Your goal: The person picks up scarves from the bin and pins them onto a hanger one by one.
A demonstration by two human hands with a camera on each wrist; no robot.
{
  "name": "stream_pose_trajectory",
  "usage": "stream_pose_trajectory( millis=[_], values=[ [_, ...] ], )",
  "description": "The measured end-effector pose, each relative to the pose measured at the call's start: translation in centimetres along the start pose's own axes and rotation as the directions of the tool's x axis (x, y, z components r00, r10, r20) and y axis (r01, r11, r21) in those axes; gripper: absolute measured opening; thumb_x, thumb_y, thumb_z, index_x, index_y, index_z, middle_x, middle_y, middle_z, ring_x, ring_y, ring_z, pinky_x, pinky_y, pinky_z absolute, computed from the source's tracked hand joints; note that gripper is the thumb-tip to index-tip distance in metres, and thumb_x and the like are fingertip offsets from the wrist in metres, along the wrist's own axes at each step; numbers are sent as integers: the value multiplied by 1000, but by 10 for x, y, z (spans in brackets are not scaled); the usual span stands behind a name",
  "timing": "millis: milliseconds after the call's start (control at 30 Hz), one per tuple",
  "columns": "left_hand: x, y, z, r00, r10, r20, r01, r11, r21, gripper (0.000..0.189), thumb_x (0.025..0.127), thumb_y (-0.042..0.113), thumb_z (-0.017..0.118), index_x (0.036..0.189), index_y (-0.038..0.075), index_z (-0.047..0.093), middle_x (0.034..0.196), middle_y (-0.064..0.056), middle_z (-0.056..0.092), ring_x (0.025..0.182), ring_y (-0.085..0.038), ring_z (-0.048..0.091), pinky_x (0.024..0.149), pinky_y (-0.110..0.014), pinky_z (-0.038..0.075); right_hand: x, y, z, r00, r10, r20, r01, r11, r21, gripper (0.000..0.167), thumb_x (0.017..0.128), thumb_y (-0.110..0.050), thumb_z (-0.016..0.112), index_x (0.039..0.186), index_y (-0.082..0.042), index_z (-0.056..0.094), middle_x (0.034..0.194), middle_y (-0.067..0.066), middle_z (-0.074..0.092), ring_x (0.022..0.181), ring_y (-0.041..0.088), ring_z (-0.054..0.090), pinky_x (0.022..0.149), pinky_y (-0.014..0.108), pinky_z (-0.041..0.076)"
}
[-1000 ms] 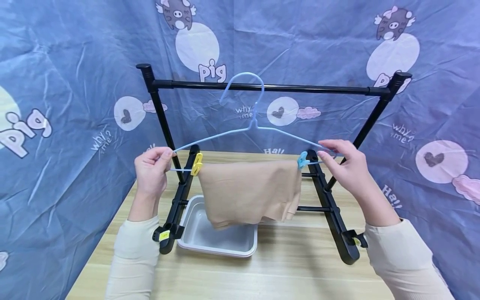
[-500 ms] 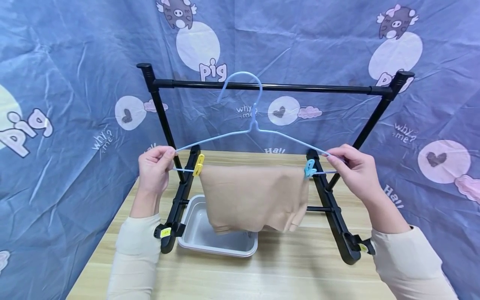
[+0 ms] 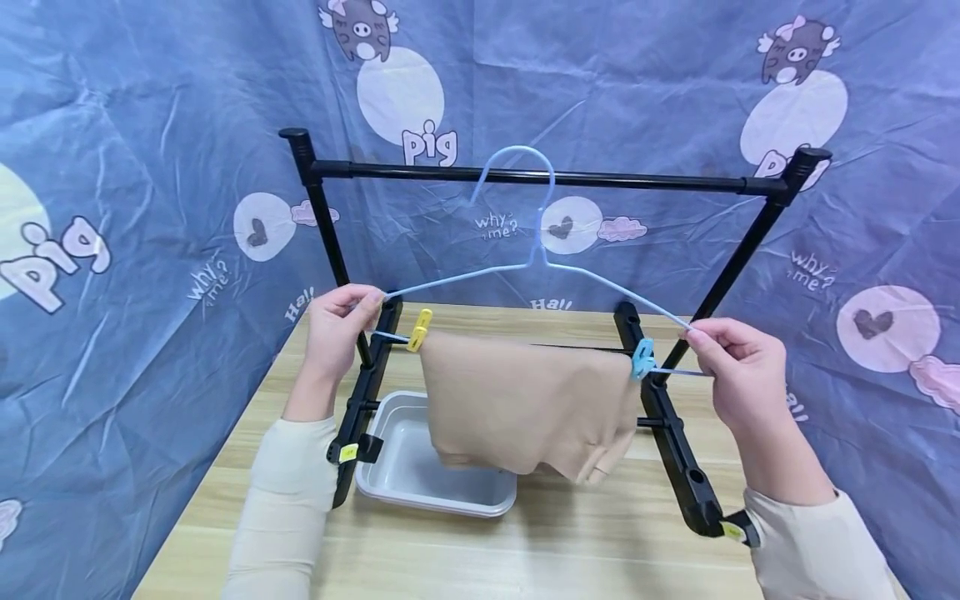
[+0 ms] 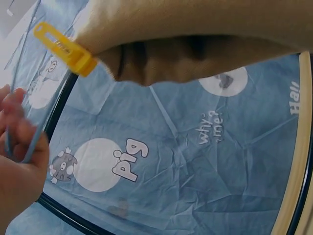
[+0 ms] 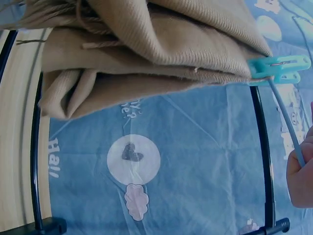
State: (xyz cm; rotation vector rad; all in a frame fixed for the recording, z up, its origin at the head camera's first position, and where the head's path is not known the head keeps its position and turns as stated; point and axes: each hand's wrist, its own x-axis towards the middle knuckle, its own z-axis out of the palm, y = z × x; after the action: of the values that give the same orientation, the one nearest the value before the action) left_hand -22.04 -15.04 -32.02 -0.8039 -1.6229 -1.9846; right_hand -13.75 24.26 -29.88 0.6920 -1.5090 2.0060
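Note:
A light blue clothes hanger (image 3: 480, 271) is held up by its two ends, its hook overlapping the rack's top bar in the head view. My left hand (image 3: 341, 329) grips the left end, and my right hand (image 3: 742, 371) pinches the right end, a little lower. Over the hanger's bottom bar hangs a folded tan cloth (image 3: 525, 408), which looks like a scarf with fringe in the right wrist view. A yellow clothespin (image 4: 66, 49) clips its left corner. At the right corner sits a turquoise clothespin (image 5: 279, 68).
Behind the hanger stands a black rack (image 3: 600, 179) with two feet on the wooden table (image 3: 420, 558). A light grey plastic basin (image 3: 435, 502) lies below the cloth, near the left foot. Blue printed fabric (image 3: 150, 167) encloses the back and sides.
Both hands have moved to the right with the hanger and cloth. The right hand has also come down, so the hanger tilts lower on that side.

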Motion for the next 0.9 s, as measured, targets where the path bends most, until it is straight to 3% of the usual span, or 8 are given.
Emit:
stream_pose_trajectory(
  millis=[100,167,333,467,567,667,767,900],
  values=[
    [1,2,-1,996,-49,80,42,996,83,15,86,4,51,92,-2,63,73,-4,60,67,-14,55,65,-24,45,-6,-4,-4,999,-2,-35,3,1000,24,22,77,24,41,77,14,61,59,9,55,42,13,25,38,22,13],
    [2,4,-1,991,-72,115,55,988,144,21,87,4,48,104,-3,58,89,-9,62,83,-17,57,77,-28,43,-9,-7,-6,998,-3,-67,5,999,31,21,77,24,41,76,15,60,60,11,57,41,13,24,38,21,12],
    [4,6,-3,982,-79,170,27,957,288,43,89,8,46,129,0,35,127,-14,41,116,-20,37,95,-37,26,-14,-18,-15,983,4,-186,-2,1000,13,18,76,23,44,75,15,60,58,12,57,39,14,23,37,21,12],
    [4,7,-4,975,-87,203,-9,902,431,60,88,36,45,137,12,20,140,-2,20,126,-14,17,99,-37,13,-19,-27,-26,955,15,-297,-10,1000,20,14,75,22,47,75,15,60,55,13,53,38,15,23,37,21,13],
    [5,7,-1,973,-54,223,-82,824,560,71,84,53,40,138,13,16,142,-1,13,128,-15,8,100,-40,7,-22,-32,-34,917,17,-399,-11,1000,18,10,74,21,50,74,16,59,52,13,52,36,15,23,35,21,12],
    [5,7,3,970,-39,240,-146,696,703,77,82,59,35,138,11,14,142,-3,10,128,-19,4,98,-45,0,-23,-35,-40,860,13,-510,-7,1000,15,7,72,20,53,71,16,59,51,14,53,35,14,23,35,21,12],
    [4,6,6,963,-93,251,-153,580,800,77,82,59,35,139,12,11,143,-4,7,128,-18,1,97,-48,-5,-25,-37,-44,799,9,-601,-1,1000,14,5,71,20,55,69,17,59,52,15,55,34,13,24,34,19,15],
    [2,5,8,950,-201,239,-111,497,860,76,83,56,38,139,13,8,143,-4,3,128,-18,-3,96,-48,-8,-28,-38,-50,732,8,-681,-29,999,-20,3,70,19,58,69,17,60,54,14,57,34,11,26,34,18,18]
  ],
)
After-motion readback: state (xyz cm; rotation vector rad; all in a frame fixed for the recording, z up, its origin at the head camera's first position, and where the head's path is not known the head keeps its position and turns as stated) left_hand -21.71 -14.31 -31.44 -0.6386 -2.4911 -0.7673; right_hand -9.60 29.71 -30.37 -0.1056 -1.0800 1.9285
